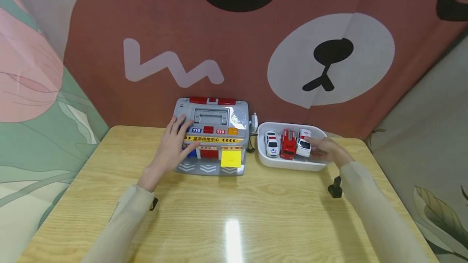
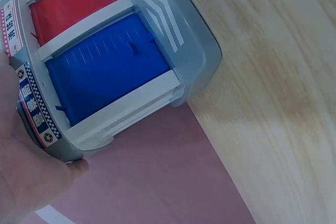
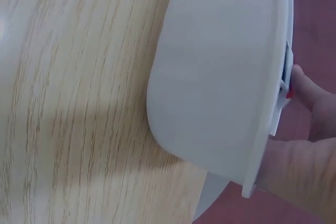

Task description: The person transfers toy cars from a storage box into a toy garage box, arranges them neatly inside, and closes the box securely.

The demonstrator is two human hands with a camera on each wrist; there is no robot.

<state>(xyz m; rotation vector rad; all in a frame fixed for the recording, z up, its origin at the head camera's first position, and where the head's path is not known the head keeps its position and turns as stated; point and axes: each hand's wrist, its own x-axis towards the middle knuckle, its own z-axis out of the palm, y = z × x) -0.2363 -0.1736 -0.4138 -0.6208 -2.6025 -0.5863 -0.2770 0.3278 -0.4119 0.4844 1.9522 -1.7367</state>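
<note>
My left hand (image 1: 170, 143) rests with spread fingers on the left side of a grey toy emergency command center (image 1: 235, 111). Its blue door (image 2: 107, 66) and red door (image 2: 79, 4) show beneath that hand in the left wrist view. A yellow sticky note (image 1: 231, 159) covers the rightmost door. Reaching over the right end of a white bin (image 1: 289, 164), my right hand (image 1: 325, 149) grips a white toy ambulance (image 1: 304, 143) by its right side. Left of the ambulance lie a red toy fire truck (image 1: 288, 144) and a white toy police car (image 1: 271, 144).
A small toy handset (image 1: 254, 121) with a black cord hangs on the command center's right side, between it and the bin. The wooden table (image 1: 263, 214) meets a printed cloth backdrop (image 1: 241, 52) behind both. Black wrist-camera mounts (image 1: 335, 188) stick out from the sleeves.
</note>
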